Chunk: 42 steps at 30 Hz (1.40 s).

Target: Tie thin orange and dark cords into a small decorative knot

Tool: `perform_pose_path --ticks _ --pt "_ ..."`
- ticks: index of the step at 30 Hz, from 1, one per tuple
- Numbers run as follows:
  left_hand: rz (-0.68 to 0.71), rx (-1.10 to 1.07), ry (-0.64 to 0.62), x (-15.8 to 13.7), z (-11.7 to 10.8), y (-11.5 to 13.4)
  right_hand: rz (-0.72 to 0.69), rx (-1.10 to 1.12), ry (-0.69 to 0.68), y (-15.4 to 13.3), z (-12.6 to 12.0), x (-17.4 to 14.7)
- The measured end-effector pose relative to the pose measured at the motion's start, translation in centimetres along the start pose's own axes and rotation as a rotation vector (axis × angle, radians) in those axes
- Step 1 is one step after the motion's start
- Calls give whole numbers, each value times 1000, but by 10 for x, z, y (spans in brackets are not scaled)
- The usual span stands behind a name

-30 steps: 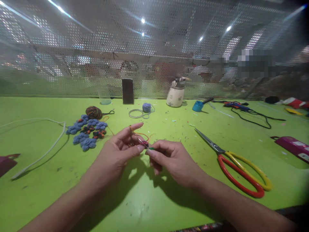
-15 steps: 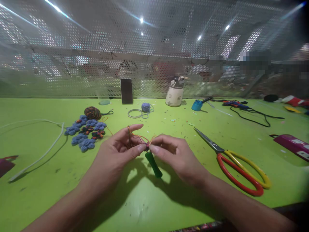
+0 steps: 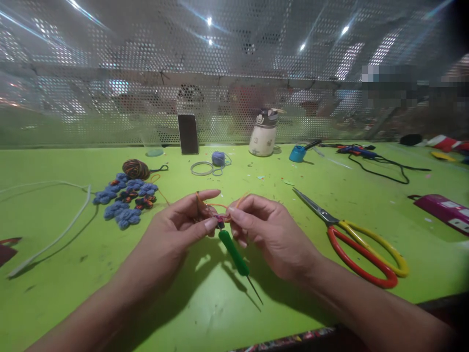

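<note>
The green-handled crochet hook (image 3: 233, 253) slants across the middle of the view, its long axis running from upper left, by the fingertips, to lower right, where a thin metal end points toward the near edge (image 3: 293, 338) of the worktop (image 3: 205, 313). The handle's upper end sits just below a small dark crocheted piece (image 3: 220, 221), between the two hands.

The left hand (image 3: 179, 222) comes in from the lower left, thumb pinching the piece, index finger stretched out to the right with orange yarn (image 3: 219, 205) around it. The right hand (image 3: 269, 227) enters from the lower right, thumb and forefinger closed on an orange strand beside the piece, the other fingers curled. Neither hand grips the green handle.

Rightward, well apart from the hook, lie the scissors (image 3: 332, 221), blades pointing up and left. Crocheted flowers (image 3: 128, 218) lie beyond the left hand, and a perforated panel (image 3: 220, 124) stands along the far edge.
</note>
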State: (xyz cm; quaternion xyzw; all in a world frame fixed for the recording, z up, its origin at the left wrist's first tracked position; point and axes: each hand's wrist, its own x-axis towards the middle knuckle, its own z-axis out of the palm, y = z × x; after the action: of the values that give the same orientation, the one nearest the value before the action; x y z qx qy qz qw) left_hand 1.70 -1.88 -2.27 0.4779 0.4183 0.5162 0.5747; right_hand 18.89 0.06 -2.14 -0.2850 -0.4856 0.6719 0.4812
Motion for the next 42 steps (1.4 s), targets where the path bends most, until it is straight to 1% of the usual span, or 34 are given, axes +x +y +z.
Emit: perform_pose_path --ticks 3,7,9,12,21,23,27,29,31,36,39,42 --pt "-5 -23 -19 0 -1 1 -10 62 -13 0 0 -1" --pt "1 -77 -59 -1 1 3 -43 132 -92 -1 1 -4" --pt "1 -112 -92 -1 2 3 -36 153 -120 -1 2 -4" --pt "-3 -151 -119 -3 4 3 -18 177 -123 -2 2 -5" --pt "45 -169 -64 -1 5 4 -12 182 -90 -7 3 -7" --pt "48 -160 -45 0 5 4 38 145 -83 -8 2 -6" --pt "58 -136 -28 3 2 3 184 21 -89 -11 1 -6" --pt "71 -117 -31 4 0 3 219 -42 -82 -13 1 -6" --pt "82 -89 -37 4 -2 2 223 -120 -70 -14 1 -6" --pt "82 -47 -63 5 -4 -1 172 -308 -40 -17 3 -7" --pt "63 -42 -68 5 -4 -1 141 -336 -27 -18 4 -7" --pt "49 -63 -62 5 -3 0 136 -301 -18 -18 4 -7"
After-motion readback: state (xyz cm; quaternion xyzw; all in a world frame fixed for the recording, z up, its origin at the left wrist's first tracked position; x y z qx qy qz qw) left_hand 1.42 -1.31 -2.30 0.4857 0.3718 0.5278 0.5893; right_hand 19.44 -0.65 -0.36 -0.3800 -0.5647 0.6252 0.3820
